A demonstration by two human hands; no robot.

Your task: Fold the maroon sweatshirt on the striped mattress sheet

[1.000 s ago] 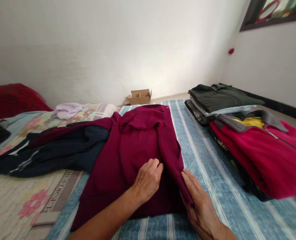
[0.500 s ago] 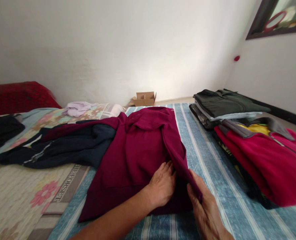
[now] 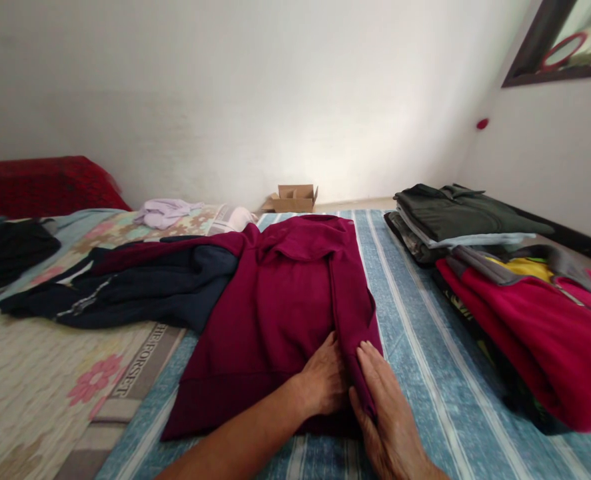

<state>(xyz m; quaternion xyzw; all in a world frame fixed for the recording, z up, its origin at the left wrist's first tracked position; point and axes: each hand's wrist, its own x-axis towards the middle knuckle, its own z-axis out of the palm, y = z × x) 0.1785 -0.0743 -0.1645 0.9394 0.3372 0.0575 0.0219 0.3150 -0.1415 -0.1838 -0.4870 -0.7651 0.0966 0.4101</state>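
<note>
A maroon hooded sweatshirt (image 3: 295, 307) lies spread on the bed, one sleeve stretched to the left and the other folded down along its right side. My left hand (image 3: 325, 380) lies palm down on its lower body, with the fingertips partly hidden against the folded sleeve. At the lower right, my right hand (image 3: 390, 407) holds the cuff end of that sleeve, fingers on top and thumb at the near side. A dark navy garment (image 3: 155, 287) with a pale zip lies beneath the left sleeve.
On the right are a pile topped by a pink-red fleece (image 3: 535, 333) and a pile topped by a dark green garment (image 3: 455, 213). A cardboard box (image 3: 296, 198) stands by the wall. Lilac cloth (image 3: 162, 212) and black clothing (image 3: 12, 257) lie at the left. Beneath is a blue striped sheet (image 3: 415, 320).
My right hand has moved left, bringing the raised sleeve down against the sweatshirt's body. My left hand stays beside it, its fingers now closer in against the sleeve. The view has shifted slightly.
</note>
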